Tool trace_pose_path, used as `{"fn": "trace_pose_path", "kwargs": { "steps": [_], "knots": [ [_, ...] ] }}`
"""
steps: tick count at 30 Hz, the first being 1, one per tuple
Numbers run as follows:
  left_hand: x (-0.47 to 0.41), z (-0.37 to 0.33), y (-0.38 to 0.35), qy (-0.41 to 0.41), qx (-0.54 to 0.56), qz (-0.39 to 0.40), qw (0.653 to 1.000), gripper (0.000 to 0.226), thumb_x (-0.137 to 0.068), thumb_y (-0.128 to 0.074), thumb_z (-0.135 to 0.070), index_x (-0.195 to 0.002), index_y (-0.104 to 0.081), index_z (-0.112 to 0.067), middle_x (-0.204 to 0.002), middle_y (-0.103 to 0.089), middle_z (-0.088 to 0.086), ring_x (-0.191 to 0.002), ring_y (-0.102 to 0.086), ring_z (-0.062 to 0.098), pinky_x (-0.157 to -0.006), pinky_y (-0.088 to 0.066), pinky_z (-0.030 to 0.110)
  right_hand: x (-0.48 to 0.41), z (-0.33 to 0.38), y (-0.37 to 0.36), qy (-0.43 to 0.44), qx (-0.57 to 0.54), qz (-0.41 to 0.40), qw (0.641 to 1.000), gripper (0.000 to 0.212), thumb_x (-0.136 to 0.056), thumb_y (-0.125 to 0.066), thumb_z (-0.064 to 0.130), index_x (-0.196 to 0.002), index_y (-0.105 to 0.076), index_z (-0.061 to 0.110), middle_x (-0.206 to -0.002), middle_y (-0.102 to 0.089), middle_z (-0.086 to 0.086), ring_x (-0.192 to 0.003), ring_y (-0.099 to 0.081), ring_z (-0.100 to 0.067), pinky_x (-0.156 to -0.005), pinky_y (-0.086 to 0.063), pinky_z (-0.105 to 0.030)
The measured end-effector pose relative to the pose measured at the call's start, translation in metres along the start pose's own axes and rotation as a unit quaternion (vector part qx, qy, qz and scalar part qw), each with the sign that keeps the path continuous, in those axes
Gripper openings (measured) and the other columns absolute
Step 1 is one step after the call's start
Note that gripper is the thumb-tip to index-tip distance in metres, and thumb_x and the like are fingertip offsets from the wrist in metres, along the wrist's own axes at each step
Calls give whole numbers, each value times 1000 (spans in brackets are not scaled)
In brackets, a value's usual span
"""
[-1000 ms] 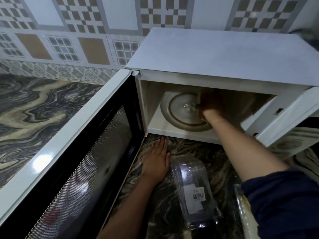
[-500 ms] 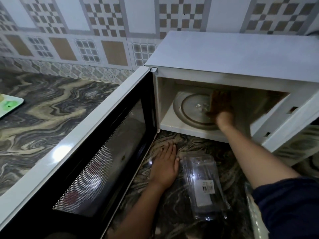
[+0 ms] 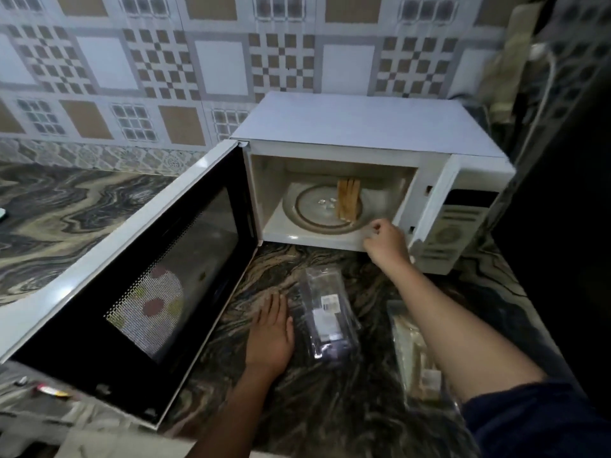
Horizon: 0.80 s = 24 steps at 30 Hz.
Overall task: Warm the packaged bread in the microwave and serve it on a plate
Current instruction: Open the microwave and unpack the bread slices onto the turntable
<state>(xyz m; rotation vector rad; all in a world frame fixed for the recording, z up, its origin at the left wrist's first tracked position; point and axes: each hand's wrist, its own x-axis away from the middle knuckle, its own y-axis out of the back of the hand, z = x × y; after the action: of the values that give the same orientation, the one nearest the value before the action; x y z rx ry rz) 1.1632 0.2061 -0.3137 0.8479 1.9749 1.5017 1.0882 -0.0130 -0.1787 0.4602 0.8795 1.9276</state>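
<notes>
A white microwave (image 3: 357, 123) stands on the marble counter with its door (image 3: 139, 279) swung wide open to the left. Golden-brown bread slices (image 3: 347, 199) stand on edge on the glass turntable (image 3: 317, 209) inside. My right hand (image 3: 385, 241) is at the cavity's front right corner, fingers loosely curled, holding nothing. My left hand (image 3: 271, 332) lies flat on the counter in front of the microwave. Right beside it lies an empty clear plastic package (image 3: 327, 312) with a barcode label.
Another clear bag (image 3: 420, 358) lies on the counter (image 3: 66, 206) at the right, partly under my right forearm. A dark tall surface (image 3: 562, 226) closes the right side. Patterned wall tiles run behind. Small items (image 3: 49, 390) lie at the lower left.
My right hand has let go of the bread and drawn back out of the cavity to its front edge. The bread now stands alone on the turntable. The camera has pulled back.
</notes>
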Motion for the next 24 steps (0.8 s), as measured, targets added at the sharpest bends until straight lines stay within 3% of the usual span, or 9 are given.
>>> {"fn": "trace_pose_path", "kwargs": {
  "steps": [3,6,9,14,16,19,22,24],
  "knots": [
    [31,-12,-3,18,17,-8,1000,85,-78,8,-44,-147,-23,-7,-155,-21,8,-146,-16,22,-117,-9,34,36,-19,17,30,6,-14,999,29,-85,-57,12,-114,-54,8,-120,-57,-12,-108,-55,-29,-88,-46,-35],
    [64,-24,-4,41,26,13,999,77,-84,7,-44,-148,-17,-8,-158,-15,6,-147,-9,19,-118,-5,33,76,-42,34,81,-19,-27,996,25,-83,-56,7,-108,-57,5,-113,-58,-11,-106,-54,-26,-84,-40,-26],
    [96,-45,-4,79,80,-20,993,53,-99,-26,-30,-146,-25,-5,-155,-24,11,-144,-20,24,-118,-12,35,116,-74,50,144,4,-35,989,24,-82,-56,3,-106,-59,2,-111,-57,-13,-106,-52,-25,-80,-34,-21],
    [136,-90,-8,105,165,-51,979,37,-90,-53,-20,-123,-54,-3,-130,-46,19,-120,-40,37,-102,-34,42,170,-126,69,194,48,-35,979,11,-82,-55,5,-92,-60,8,-95,-54,-6,-90,-54,-22,-77,-45,-32],
    [142,-111,-8,88,269,-36,958,26,-89,-57,-19,-112,-59,-7,-118,-50,15,-112,-48,33,-97,-42,42,183,-141,71,190,81,-7,978,9,-83,-56,10,-91,-59,11,-93,-51,-1,-89,-54,-19,-76,-48,-34],
    [141,-142,-10,71,431,38,899,28,-88,-61,-19,-114,-56,-8,-109,-58,10,-101,-57,24,-91,-49,40,193,-154,67,175,113,65,976,11,-85,-56,14,-95,-61,13,-97,-53,-1,-95,-56,-20,-80,-48,-34],
    [133,-159,-16,63,482,67,872,37,-86,-65,-27,-116,-55,-7,-105,-62,10,-96,-60,19,-89,-52,38,200,-161,60,146,149,173,963,22,-84,-59,15,-106,-60,15,-112,-54,-3,-104,-54,-19,-86,-48,-32],
    [127,-163,-19,56,497,64,864,37,-86,-66,-29,-113,-57,-6,-100,-64,6,-94,-62,17,-86,-53,34,202,-165,56,126,161,199,958,24,-85,-59,15,-108,-59,17,-117,-53,-2,-106,-52,-19,-88,-48,-34]
  ]
}}
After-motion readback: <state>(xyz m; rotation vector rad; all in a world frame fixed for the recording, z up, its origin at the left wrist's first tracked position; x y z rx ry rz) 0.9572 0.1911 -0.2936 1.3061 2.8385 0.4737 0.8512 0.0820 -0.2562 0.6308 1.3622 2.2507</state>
